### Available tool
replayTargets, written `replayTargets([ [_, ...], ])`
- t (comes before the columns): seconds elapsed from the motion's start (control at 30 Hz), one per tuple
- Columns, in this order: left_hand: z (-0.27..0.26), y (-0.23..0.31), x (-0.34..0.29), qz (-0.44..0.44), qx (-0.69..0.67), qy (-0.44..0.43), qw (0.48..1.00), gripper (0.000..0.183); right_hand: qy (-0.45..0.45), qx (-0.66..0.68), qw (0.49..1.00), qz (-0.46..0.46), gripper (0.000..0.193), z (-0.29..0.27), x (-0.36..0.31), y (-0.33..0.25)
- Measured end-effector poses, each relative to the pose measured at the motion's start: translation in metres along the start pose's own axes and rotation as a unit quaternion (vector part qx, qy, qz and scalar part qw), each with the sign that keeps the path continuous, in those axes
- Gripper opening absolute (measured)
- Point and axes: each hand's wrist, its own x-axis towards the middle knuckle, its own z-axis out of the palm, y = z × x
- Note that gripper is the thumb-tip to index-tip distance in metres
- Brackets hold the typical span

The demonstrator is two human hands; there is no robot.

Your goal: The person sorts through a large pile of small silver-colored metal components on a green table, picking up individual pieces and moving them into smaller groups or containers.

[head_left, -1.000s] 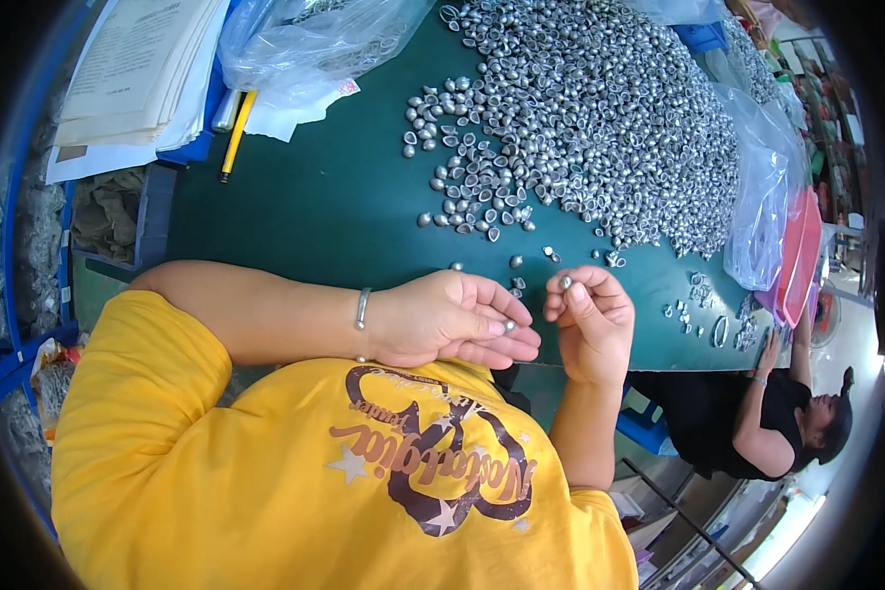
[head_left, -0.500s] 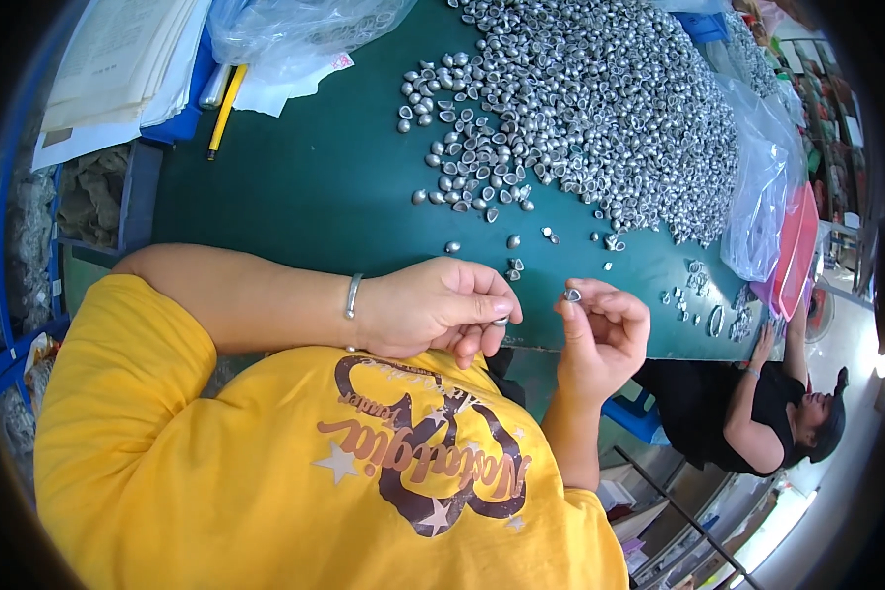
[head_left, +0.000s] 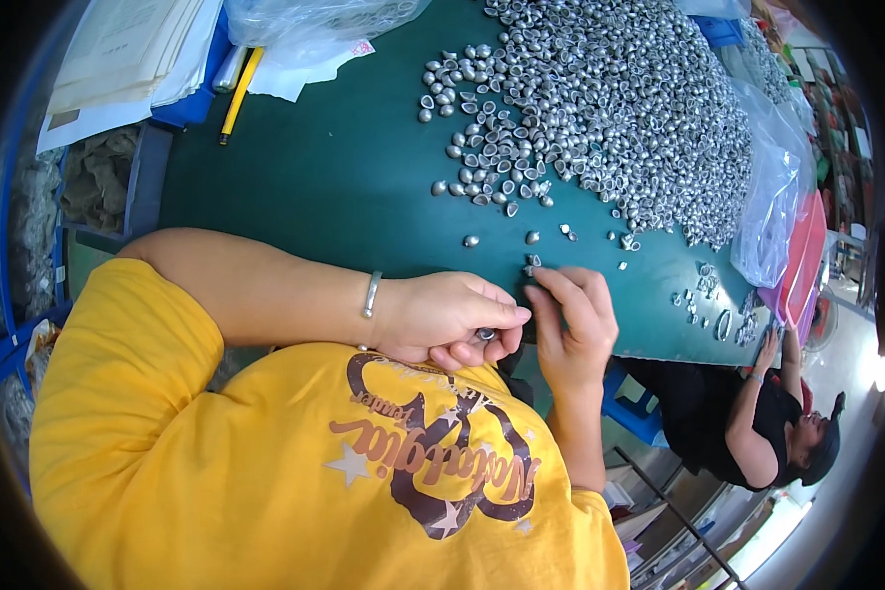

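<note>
My left hand is closed in front of my chest, thumb pressed toward the bent fingers. In its curled fingers a small silver metal shell peeks out. My right hand reaches to the near part of the green table, thumb and index finger slightly apart. Its index fingertip touches one of two small metal shells lying close together there. A few single shells lie scattered just beyond, and a large heap of similar hollow, teardrop-shaped shells spreads over the far right.
A yellow pencil-like stick, papers and a plastic bag lie at the far left. On the right are clear plastic bags, a red tray and small metal rings. Another person in black works beyond.
My right hand has moved forward and left, from holding a shell up to touching the pair on the table; that shell no longer shows in it. My left hand stays closed nearby.
</note>
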Motion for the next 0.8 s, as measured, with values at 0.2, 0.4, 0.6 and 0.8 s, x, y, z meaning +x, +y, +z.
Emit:
replayTargets([
  [0.2, -0.001, 0.0, 0.0, 0.0, -0.007, 0.002, 1.0, 0.025, -0.012, 0.024, 0.999, 0.045, 0.022, 0.001, -0.003, 0.01],
  [0.4, -0.001, 0.001, 0.001, 0.006, 0.003, 0.003, 1.0, 0.025, 0.004, 0.439, 0.87, 0.225, 0.011, -0.007, -0.011, 0.013],
  [0.6, -0.002, 0.002, 0.0, 0.005, 0.003, -0.008, 1.0, 0.025, 0.065, 0.782, 0.571, 0.24, 0.011, -0.012, -0.009, 0.02],
  [0.8, -0.003, 0.002, 0.003, 0.002, 0.001, -0.012, 1.0, 0.025, 0.013, 0.021, 0.981, 0.193, 0.013, 0.0, 0.007, 0.004],
])
